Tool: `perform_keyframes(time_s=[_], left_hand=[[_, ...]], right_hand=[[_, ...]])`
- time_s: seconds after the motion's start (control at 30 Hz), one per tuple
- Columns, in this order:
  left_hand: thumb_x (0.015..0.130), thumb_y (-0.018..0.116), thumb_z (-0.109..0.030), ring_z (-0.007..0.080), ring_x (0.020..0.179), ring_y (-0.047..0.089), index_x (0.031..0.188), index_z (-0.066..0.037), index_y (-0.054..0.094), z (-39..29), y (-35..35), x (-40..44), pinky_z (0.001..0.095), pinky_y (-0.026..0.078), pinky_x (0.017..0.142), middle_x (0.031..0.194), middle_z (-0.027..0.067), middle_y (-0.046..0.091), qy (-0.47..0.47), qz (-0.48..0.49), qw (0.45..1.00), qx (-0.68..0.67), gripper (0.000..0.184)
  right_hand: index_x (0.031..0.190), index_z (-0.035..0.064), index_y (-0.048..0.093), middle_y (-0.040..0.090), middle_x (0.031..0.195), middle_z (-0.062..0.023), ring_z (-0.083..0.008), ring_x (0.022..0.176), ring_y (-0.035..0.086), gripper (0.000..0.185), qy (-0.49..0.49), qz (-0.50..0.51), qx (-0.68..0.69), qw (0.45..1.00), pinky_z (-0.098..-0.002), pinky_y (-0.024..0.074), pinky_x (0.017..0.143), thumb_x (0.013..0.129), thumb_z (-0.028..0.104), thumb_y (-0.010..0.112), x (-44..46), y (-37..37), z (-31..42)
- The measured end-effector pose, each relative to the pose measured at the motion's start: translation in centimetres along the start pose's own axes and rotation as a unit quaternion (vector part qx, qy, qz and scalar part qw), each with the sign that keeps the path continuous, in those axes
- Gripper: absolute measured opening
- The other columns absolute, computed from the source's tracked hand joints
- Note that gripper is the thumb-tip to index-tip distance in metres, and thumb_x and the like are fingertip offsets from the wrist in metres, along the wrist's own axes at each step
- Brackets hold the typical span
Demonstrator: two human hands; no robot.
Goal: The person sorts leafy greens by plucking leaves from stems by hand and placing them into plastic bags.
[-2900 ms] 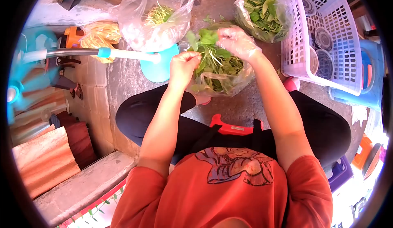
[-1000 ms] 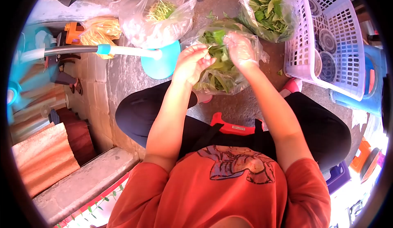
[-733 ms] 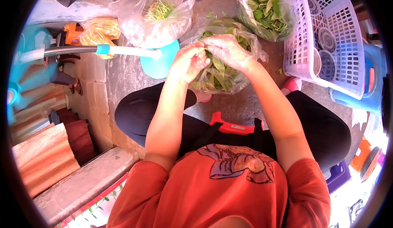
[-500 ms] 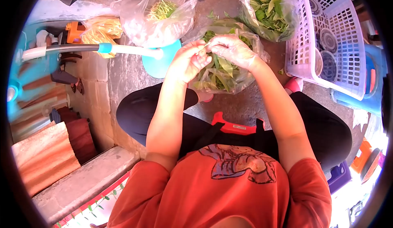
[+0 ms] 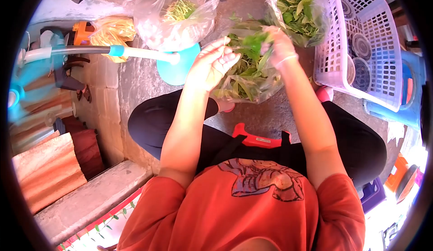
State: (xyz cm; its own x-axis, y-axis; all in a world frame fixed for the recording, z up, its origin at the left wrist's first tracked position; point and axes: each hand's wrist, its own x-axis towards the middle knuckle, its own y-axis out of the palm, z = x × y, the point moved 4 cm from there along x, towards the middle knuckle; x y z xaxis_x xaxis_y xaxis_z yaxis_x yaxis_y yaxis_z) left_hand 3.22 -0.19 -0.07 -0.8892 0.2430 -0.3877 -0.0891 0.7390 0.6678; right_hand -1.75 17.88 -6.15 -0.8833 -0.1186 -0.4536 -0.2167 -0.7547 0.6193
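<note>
My left hand is raised over the left side of an open clear plastic bag of green leaves. Its fingers are curled in a pinch, and whatever sits at the fingertips is too small to name. A thin see-through glove seems to cover my right hand, which is blurred by motion above the bag's right side. A smeared leafy sprig hangs from its fingers, between the two hands. More loose leaves fill the bag beneath them.
Behind on the left lies a plastic bag with pale green stems; a second leaf bag stands back right. A white basket holding round clear containers is at the right. A turquoise fan with its base is at the left.
My hands, close together before, have come apart. My right hand has moved to the right and now carries a leafy sprig; my left hand stays nearly in place.
</note>
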Motion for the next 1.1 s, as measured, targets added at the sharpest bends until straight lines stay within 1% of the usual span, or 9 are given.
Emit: perform_keyframes(time_s=[0.3,0.37,0.47,0.57,0.7,0.8,0.93,1.03,1.1], left_hand=[[0.076,0.051,-0.005,0.0127,0.057,0.041,0.078,-0.011,0.048,2.9,-0.9,0.5,0.0282,0.035,0.056,0.067,0.0037,0.048,-0.043,-0.068,0.996,-0.028,0.007],[0.079,0.056,-0.008,0.0088,0.050,0.037,0.080,-0.012,0.051,3.4,-0.8,0.6,0.0241,0.031,0.048,0.062,-0.0013,0.044,-0.040,-0.099,0.991,0.075,0.007],[0.079,0.064,-0.011,0.0054,0.048,0.038,0.083,-0.007,0.059,5.4,-1.7,1.2,0.0215,0.030,0.043,0.061,-0.0046,0.048,-0.019,-0.124,0.958,0.258,0.008],[0.077,0.066,-0.014,0.0108,0.053,0.051,0.080,-0.003,0.063,8.9,-3.9,4.4,0.0237,0.041,0.050,0.065,0.0040,0.060,0.153,-0.111,0.861,0.473,0.012],[0.071,0.069,-0.015,0.0138,0.061,0.056,0.083,-0.001,0.063,9.5,-1.6,4.9,0.0279,0.045,0.058,0.063,0.0051,0.059,-0.018,-0.143,0.630,0.764,0.019],[0.070,0.068,-0.013,0.0141,0.061,0.055,0.079,-0.002,0.062,9.7,-3.6,5.0,0.0283,0.044,0.057,0.066,0.0044,0.059,0.077,-0.085,0.713,0.691,0.015],[0.076,0.062,-0.006,0.0035,0.058,0.044,0.073,-0.001,0.058,4.5,-0.8,1.8,0.0204,0.036,0.052,0.064,-0.0028,0.053,0.070,-0.127,0.882,0.449,0.007],[0.082,0.060,-0.005,0.0037,0.061,0.046,0.080,-0.002,0.057,1.4,1.0,-1.5,0.0194,0.038,0.056,0.071,-0.0025,0.055,0.078,-0.104,0.929,0.347,0.004],[0.084,0.059,-0.008,0.0015,0.054,0.040,0.083,-0.005,0.056,1.8,0.6,-1.6,0.0174,0.030,0.047,0.072,-0.0023,0.057,0.133,-0.085,0.937,0.313,0.004]], right_hand=[[0.096,0.0049,0.045,0.042,0.068,-0.0075,-0.0142,0.055,0.041,0.012,0.165,0.120,0.328,0.922,-0.0212,0.0344,0.044,0.090,0.015,0.045,-0.6,1.8,2.8],[0.098,-0.0028,0.043,0.046,0.070,-0.0100,-0.0120,0.057,0.042,0.019,0.090,0.212,0.272,0.934,-0.0190,0.0350,0.043,0.090,0.014,0.045,-1.1,1.8,5.3],[0.102,-0.0034,0.045,0.054,0.081,-0.0117,-0.0120,0.058,0.044,0.018,-0.044,0.081,0.184,0.979,-0.0174,0.0340,0.043,0.092,0.012,0.043,-0.6,-0.6,7.8],[0.089,0.0071,0.057,0.055,0.077,-0.0034,-0.0095,0.056,0.043,0.010,-0.026,0.152,0.098,0.983,-0.0214,0.0319,0.046,0.086,0.016,0.055,0.9,-3.0,8.0],[0.092,0.0136,0.062,0.059,0.086,0.0002,-0.0112,0.076,0.050,0.016,-0.038,0.022,-0.114,0.993,-0.0272,0.0383,0.063,0.080,0.016,0.052,0.3,-3.3,6.7],[0.095,0.0101,0.064,0.060,0.102,-0.0003,-0.0125,0.098,0.050,0.019,-0.087,0.066,-0.171,0.979,-0.0265,0.0339,0.089,0.080,0.019,0.055,-0.2,-2.9,6.8],[0.092,0.0114,0.065,0.062,0.092,0.0034,-0.0110,0.079,0.051,0.018,-0.019,0.030,-0.232,0.972,-0.0247,0.0412,0.064,0.078,0.022,0.058,-0.8,-2.4,7.6],[0.087,0.0134,0.066,0.062,0.089,0.0045,-0.0095,0.071,0.050,0.015,-0.101,0.200,-0.356,0.907,-0.0236,0.0388,0.054,0.078,0.023,0.058,-1.7,0.3,7.0],[0.088,0.0102,0.067,0.060,0.112,-0.0067,-0.0154,0.088,0.056,0.026,0.069,0.216,-0.448,0.865,-0.0253,0.0448,0.054,0.077,0.033,0.063,-3.4,2.0,6.0]])
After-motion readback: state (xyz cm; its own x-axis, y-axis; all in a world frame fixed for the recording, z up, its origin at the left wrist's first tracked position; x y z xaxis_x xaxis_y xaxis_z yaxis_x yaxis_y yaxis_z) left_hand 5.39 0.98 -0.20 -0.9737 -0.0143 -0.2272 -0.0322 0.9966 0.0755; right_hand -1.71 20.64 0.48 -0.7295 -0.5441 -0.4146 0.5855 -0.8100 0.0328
